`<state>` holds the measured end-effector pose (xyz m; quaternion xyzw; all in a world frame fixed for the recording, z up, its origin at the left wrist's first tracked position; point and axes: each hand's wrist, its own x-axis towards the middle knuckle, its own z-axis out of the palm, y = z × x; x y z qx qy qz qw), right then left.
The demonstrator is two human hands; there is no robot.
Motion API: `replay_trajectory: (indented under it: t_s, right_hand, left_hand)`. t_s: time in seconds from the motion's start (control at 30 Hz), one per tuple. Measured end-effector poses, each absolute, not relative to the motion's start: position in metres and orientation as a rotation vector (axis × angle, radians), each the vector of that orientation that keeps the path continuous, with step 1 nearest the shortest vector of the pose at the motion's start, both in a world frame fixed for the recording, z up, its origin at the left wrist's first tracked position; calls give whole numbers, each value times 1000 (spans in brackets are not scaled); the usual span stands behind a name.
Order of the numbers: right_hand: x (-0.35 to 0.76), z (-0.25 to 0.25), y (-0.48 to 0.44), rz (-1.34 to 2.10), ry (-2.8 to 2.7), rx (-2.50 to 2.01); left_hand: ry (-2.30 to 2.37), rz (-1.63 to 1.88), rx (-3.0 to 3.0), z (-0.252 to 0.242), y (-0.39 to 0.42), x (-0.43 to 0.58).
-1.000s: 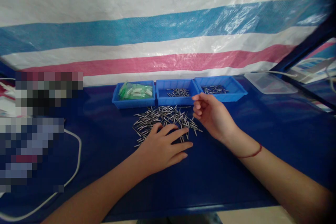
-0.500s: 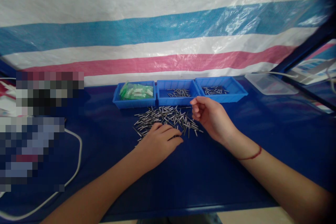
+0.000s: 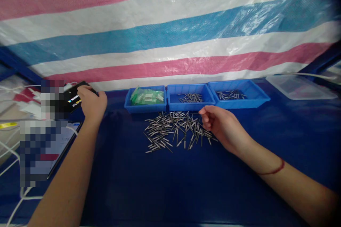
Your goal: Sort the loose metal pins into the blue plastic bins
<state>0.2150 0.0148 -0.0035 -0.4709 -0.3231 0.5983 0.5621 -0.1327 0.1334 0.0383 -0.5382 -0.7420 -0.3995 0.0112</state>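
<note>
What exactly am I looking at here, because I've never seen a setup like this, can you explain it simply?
There's no machine, just a person's two bare hands. Every picture comes from one camera worn on the head, looking forward and down.

On the dark blue, shiny table lies a loose pile of thin silver metal pins. Behind it stand three blue plastic bins in a row: the left one holds green plastic packaging, the other two more pins.

The left hand is at a flat black device with a lit screen; I can't tell whether it grips it. The right hand is curled by the pile; whether it holds anything isn't clear.
</note>
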Motion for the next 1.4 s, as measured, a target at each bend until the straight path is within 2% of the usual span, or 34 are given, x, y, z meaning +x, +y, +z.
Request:
replay_trajectory:
  t_s: [0.13,0.43,0.6,0.7,0.77,0.83,0.97,1.13,1.4]
  right_hand:
    - [215,-4,15,1386,-769,-1123]
    - [215,-2,15,1365,-755,-1134]
    - [214,1,13,1345,-775,-1141]
    - [213,2,12,1309,-817,-1146]
    - [213,2,12,1269,-863,-1159]
    - [213,1,11,1230,-914,-1184]
    - [212,0,10,1183,-1008,-1220]
    - [212,1,8,1138,-1150,-1256]
    - [211,-1,4,1086,-1395,-1311]
  left_hand:
    - [-2480,-994,-1466,18,150,-161]
    - [-2478,-908,-1437,17,154,-171]
    - [-1964,-1300,-1558,43,132,-123]
    - [-1755,-1511,-1867,54,91,-70]
    - [-1632,-1332,-2326,53,54,-34]
    - [-1356,-925,-2835,44,19,-5]
    - [-1199,-525,-2992,19,-18,19]
    - [-1168,-356,-2987,7,-18,17]
    - [-1058,-359,-2893,-2,-19,22]
